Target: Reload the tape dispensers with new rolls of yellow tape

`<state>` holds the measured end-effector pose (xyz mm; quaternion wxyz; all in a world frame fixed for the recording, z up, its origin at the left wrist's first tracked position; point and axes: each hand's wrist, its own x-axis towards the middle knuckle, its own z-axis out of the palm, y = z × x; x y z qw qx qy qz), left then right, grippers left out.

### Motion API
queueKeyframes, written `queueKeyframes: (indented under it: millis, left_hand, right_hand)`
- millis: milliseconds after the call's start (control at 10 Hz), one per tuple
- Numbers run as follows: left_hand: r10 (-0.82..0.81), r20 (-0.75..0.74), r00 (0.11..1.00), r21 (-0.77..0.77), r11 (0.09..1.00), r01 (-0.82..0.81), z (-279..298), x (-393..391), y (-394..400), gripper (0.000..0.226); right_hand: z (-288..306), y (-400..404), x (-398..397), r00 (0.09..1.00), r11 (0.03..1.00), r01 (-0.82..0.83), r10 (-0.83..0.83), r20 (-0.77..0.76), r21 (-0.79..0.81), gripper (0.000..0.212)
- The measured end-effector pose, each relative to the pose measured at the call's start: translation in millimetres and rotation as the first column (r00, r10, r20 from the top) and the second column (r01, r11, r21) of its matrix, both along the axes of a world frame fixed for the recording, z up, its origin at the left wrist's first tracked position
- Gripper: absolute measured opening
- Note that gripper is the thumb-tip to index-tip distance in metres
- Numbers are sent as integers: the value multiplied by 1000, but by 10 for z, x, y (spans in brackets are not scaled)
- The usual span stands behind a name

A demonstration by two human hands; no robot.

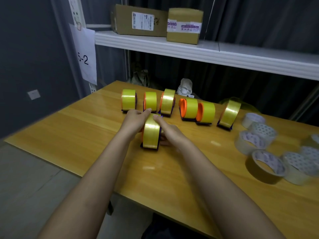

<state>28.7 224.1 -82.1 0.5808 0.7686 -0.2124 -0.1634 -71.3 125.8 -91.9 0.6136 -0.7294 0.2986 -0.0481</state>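
Note:
A purple tape dispenser with a yellow roll point(151, 133) stands on the wooden table point(86, 128) between my hands. My left hand point(136, 120) grips its left side, fingers reaching over the far top. My right hand point(168, 131) holds its right side, thumb on top of the roll. Behind it stands a row of several loaded dispensers, from the leftmost point(129, 102) to the rightmost point(229, 113), all carrying yellow tape on orange hubs.
Several rolls of clear and brown tape point(265, 167) lie at the table's right end. A white shelf point(207, 52) overhangs the back of the table and carries two cardboard boxes point(183, 25). The near table edge runs diagonally past my forearms.

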Motion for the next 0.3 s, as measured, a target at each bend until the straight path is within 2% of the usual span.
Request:
queueKeyframes:
  millis: [100, 200, 300]
  left_hand:
    - [-5, 41, 999, 68, 998, 2, 2, 36, -61, 55]
    - [40, 239, 970, 231, 968, -97, 29, 19, -102, 52]
    - [107, 543, 833, 219, 939, -263, 42, 27, -122, 45]
  right_hand:
    - [-17, -6, 12, 999, 998, 44, -44, 3, -53, 101]
    - [8, 12, 1, 995, 978, 100, -93, 45, -183, 99]
    - [16, 4, -50, 981, 958, 164, -134, 137, -235, 81]
